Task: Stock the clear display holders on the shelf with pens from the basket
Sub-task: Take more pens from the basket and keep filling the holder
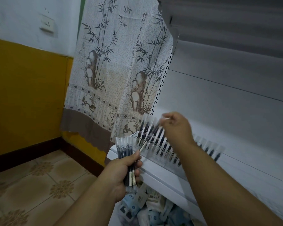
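Head view: left hand (121,173) grips a bundle of pens (127,152) near the shelf (219,176); right hand (176,126) pinches one pen (151,136) over the clear holders (160,144), far right; pens look light, stiff, slick; hold mid-barrel.

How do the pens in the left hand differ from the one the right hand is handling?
The left hand grips a bundle of pens, upright and fairly sharp; the right hand pinches a single pen, tilted and motion-blurred. The bundle sits clear of the shelf; the single pen lies over the row of display holders. Both look clear-barrelled with dark ink.
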### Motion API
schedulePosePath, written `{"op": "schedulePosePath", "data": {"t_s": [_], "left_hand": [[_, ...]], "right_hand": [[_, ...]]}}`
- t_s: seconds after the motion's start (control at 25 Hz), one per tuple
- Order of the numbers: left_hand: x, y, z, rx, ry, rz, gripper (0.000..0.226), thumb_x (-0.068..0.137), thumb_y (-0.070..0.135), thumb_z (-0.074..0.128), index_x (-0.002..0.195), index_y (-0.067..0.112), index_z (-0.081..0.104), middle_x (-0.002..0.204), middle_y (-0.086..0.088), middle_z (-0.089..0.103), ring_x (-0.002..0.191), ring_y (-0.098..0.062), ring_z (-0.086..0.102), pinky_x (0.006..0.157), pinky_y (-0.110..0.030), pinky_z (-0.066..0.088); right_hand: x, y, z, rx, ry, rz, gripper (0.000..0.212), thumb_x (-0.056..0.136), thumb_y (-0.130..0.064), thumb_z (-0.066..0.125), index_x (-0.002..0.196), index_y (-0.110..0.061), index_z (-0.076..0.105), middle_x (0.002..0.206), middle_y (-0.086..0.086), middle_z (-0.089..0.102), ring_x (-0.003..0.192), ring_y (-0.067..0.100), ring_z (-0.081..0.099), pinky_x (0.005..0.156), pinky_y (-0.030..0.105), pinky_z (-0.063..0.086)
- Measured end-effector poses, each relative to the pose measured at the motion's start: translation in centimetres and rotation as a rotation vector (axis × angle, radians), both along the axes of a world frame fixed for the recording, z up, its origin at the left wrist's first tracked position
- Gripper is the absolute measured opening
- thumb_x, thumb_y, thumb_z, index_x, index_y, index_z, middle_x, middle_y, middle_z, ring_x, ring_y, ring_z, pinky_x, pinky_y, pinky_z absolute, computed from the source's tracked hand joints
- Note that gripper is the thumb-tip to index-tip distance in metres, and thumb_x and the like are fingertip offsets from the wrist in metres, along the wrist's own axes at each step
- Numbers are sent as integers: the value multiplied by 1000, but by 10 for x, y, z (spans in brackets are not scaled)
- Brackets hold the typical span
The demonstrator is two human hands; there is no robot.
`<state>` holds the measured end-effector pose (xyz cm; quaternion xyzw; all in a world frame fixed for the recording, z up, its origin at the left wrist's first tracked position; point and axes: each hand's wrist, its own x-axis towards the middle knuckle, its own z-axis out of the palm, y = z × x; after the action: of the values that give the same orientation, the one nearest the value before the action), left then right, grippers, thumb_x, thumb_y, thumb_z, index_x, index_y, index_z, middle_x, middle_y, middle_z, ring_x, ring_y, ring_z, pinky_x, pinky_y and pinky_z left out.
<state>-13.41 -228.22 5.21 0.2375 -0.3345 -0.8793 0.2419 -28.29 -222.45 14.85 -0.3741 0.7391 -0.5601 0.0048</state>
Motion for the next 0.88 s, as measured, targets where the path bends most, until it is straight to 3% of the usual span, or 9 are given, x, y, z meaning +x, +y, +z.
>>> {"op": "schedulePosePath", "data": {"t_s": [0.08, 0.24, 0.44, 0.56, 0.72, 0.88], "left_hand": [[-2, -4, -1, 14, -15, 23, 20, 83, 20, 71, 89, 2, 65, 59, -6, 59, 40, -13, 46, 40, -24, 41], [-8, -8, -1, 35, -9, 6, 16, 87, 19, 70, 89, 4, 63, 59, -4, 55, 40, -13, 44, 38, -24, 40], [-10, -11, -3, 38, -3, 2, 16, 85, 18, 71, 88, 5, 63, 60, -4, 55, 41, -13, 45, 38, -24, 41], [-11, -12, -3, 46, -1, 0, 16, 86, 18, 70, 90, 4, 63, 59, -4, 55, 41, -12, 44, 38, -23, 40], [-12, -9, 2, 60, 20, -18, 18, 88, 22, 68, 91, 6, 61, 60, -4, 54, 40, -12, 43, 38, -22, 40], [-10, -7, 2, 47, 29, -5, 23, 87, 25, 69, 94, 6, 60, 60, -4, 53, 41, -12, 42, 38, -23, 40]], "right_hand": [[-15, 4, 13, -131, 233, -149, 13, 97, -19, 58, 109, -20, 61, 96, -7, 62, 73, 12, 58, 60, 25, 48], [-22, -8, 11, -42, 500, -197, 14, 99, -24, 53, 112, -21, 57, 98, -8, 61, 81, 14, 59, 69, 25, 43], [-24, -21, -2, 1, 531, -160, 12, 99, -24, 50, 110, -22, 57, 101, -4, 64, 81, 20, 61, 68, 28, 44], [-20, -25, 0, 151, 596, -112, 12, 99, -22, 51, 108, -21, 58, 94, -1, 65, 80, 18, 60, 70, 33, 52], [-13, -27, -6, 373, 615, -116, 25, 98, -22, 47, 121, -23, 53, 91, 2, 65, 77, 23, 60, 66, 34, 52], [-9, -19, -4, 364, 555, -200, 41, 97, -26, 48, 138, -21, 41, 86, 3, 64, 74, 24, 61, 61, 32, 49]]}}
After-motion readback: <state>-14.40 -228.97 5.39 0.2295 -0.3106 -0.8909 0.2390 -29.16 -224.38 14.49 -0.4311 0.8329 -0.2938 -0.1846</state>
